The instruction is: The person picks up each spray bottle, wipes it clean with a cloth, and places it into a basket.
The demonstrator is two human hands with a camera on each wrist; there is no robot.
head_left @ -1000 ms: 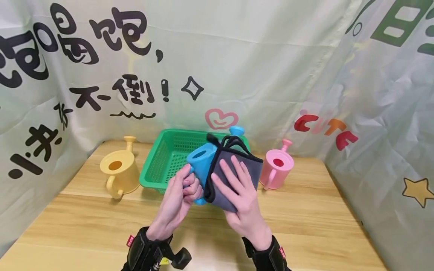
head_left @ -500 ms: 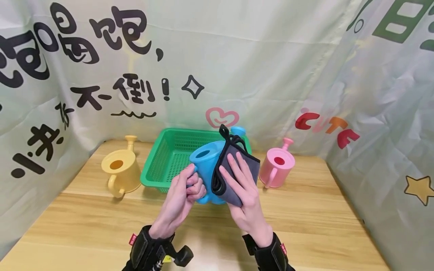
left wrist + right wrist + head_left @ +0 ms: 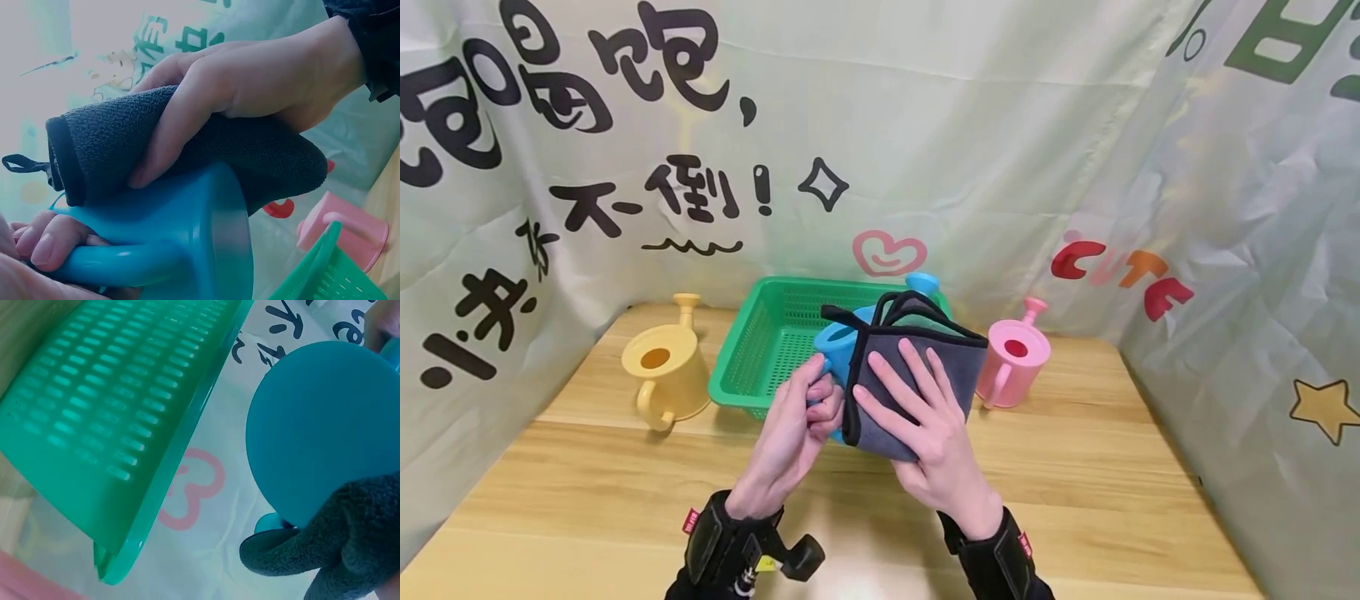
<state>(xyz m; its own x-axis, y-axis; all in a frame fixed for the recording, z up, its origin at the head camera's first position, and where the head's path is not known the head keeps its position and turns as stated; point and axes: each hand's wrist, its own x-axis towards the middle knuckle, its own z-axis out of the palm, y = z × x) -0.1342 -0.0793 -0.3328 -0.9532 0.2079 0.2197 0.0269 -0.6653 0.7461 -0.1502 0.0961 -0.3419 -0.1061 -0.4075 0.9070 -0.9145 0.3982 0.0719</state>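
Observation:
A blue toy watering can (image 3: 838, 340) is held up in front of the basket, its round rose (image 3: 922, 283) showing behind. My left hand (image 3: 797, 429) grips its handle (image 3: 125, 264) with curled fingers. Against the can's side lies a folded grey cleaning cloth (image 3: 880, 367) with black edging and a hanging loop. My right hand (image 3: 928, 425) holds this cloth to the can, fingers spread over its outer face and the thumb on its lower side. From the right wrist, the can's round base (image 3: 325, 431) faces the camera with the cloth (image 3: 350, 537) below it. The cloth hides much of the can's body.
A green perforated basket (image 3: 737, 367) stands at the back of the wooden table (image 3: 1075, 483). To its left is a yellow watering can (image 3: 673, 371), and to its right a pink one (image 3: 1017, 362). A printed white curtain (image 3: 970, 150) encloses the back and sides.
The right hand and cloth shifted right and tilted with the can half a second ago, then came back left. The cloth covers more of the can now, its loop pointing left.

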